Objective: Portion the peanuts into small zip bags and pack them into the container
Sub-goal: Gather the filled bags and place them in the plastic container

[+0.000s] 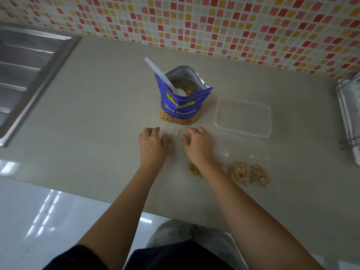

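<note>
We see the left hand [153,142] and right hand [196,142] side by side, fingers half curled, tips down on the ends of an empty clear zip bag [173,132] lying flat just near of the peanut bag [181,102]. We cannot tell whether they pinch it. The container [243,117] sits right; filled bags [240,172] lie nearer, right.

Beyond the left hand [153,143]: peanut bag [180,108] blue, yellow lettering, tan nut pattern; spoon [159,75] white. Wall tiles [214,26]: red, orange, cream mosaic.
</note>
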